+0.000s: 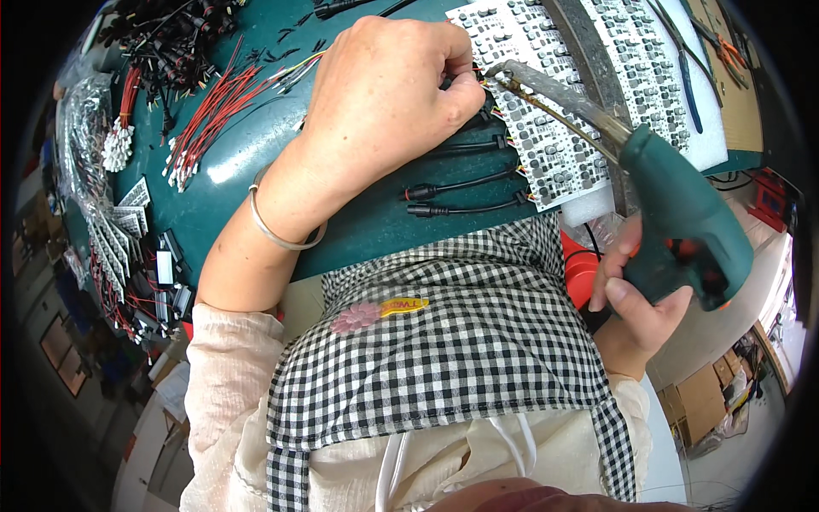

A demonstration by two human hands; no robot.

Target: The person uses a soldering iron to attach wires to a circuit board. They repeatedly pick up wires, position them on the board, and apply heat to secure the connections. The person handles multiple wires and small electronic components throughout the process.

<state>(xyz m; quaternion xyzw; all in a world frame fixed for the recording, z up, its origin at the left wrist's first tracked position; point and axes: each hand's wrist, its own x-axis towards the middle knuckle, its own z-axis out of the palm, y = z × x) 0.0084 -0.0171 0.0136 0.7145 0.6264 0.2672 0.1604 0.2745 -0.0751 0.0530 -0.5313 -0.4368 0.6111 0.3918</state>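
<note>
My left hand [375, 94] is closed in a pinch at the left edge of a white circuit board panel [546, 158]. Its fingertips grip a cable whose thin coloured wire ends show at the edge; the rest is mostly hidden by the hand. A green soldering gun [687, 200] is in my right hand [640, 299], fingers wrapped round its handle. The gun's hot tip and thin feed tube reach down-left to the panel's edge, close to my left fingertips. Below that hand, several short black cables [469, 183] lie with their wires at the panel's edge.
A metal bar [584, 55] lies across the panels. Red wires with white connectors [217, 111] and a heap of black connectors [171, 38] are at the left. Small boards [119, 243] hang by the table's left edge. Pliers [725, 51] lie at the far right.
</note>
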